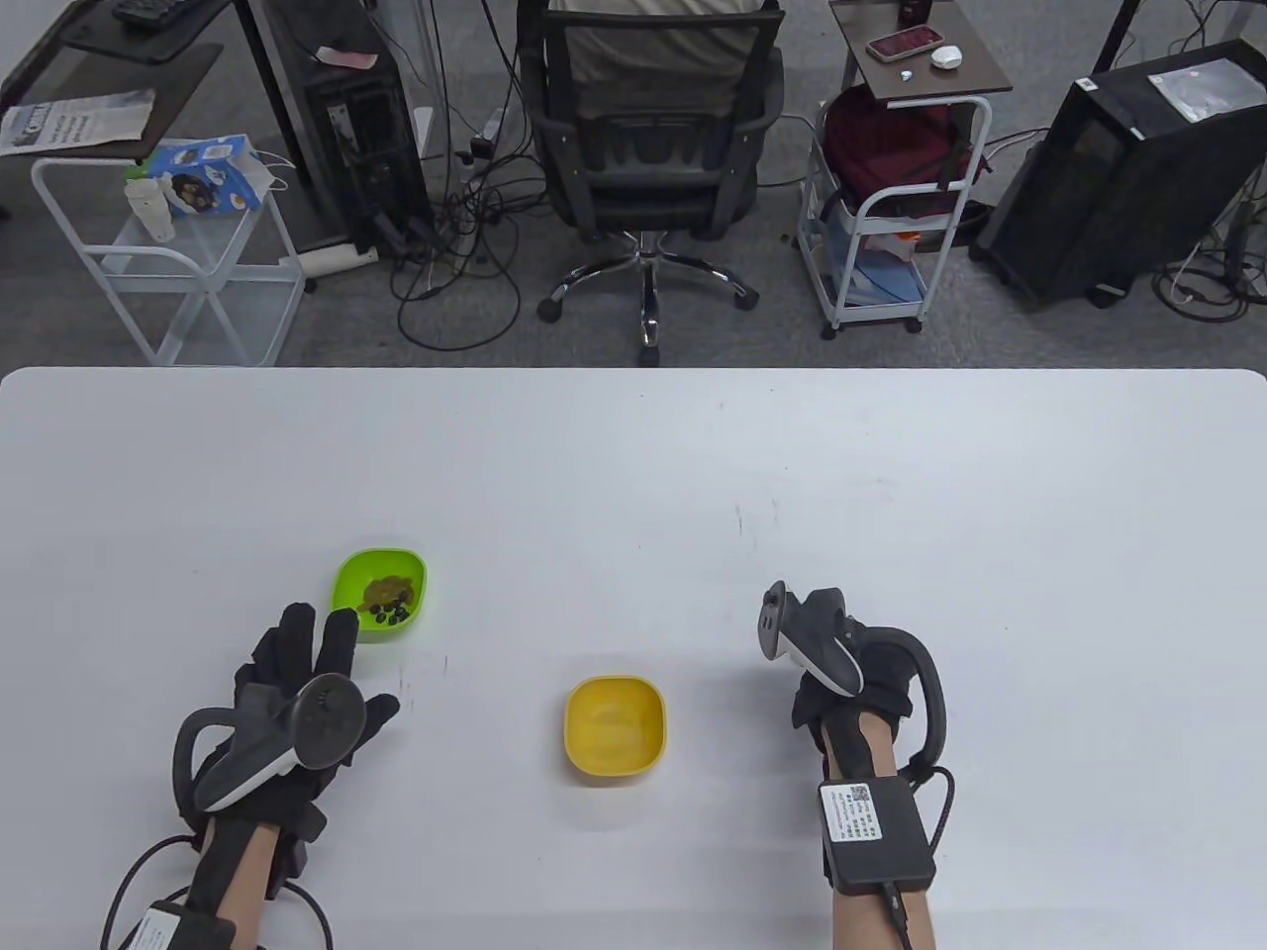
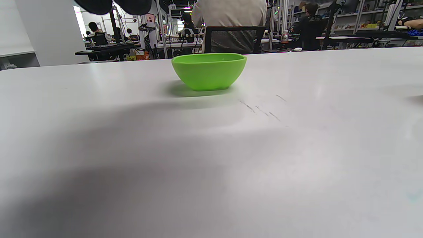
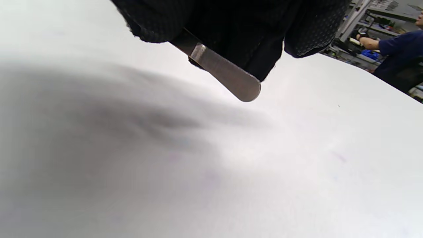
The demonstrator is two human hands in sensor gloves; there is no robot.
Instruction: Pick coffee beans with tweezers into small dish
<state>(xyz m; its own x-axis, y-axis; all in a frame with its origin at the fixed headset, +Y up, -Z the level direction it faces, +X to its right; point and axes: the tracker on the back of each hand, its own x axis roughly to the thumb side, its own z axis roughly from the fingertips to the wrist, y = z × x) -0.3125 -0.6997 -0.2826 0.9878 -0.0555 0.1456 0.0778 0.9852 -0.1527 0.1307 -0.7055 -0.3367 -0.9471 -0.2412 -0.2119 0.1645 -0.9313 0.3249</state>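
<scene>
The tweezers [image 3: 224,71] are held in the right hand [image 1: 841,673]; the left hand [image 1: 307,693] lies spread, holding nothing. The coffee beans [image 1: 388,597] are judged light, hard, slippery, best pinched across the middle.

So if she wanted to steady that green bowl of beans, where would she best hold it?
Probably by the near rim of the green bowl, left hand coming from its near-left side. The walls taper to a narrow base, the beans fill the middle, and that hand already lies alongside.

green dish [image 1: 382,594]: upright on bench, left of centre, holds dark coffee beans [image 1: 388,599] | yellow dish [image 1: 615,728]: upright, nearer front edge, right of green dish, apart | tweezers [image 3: 220,70]: flat metal rounded end showing, rest hidden
</scene>
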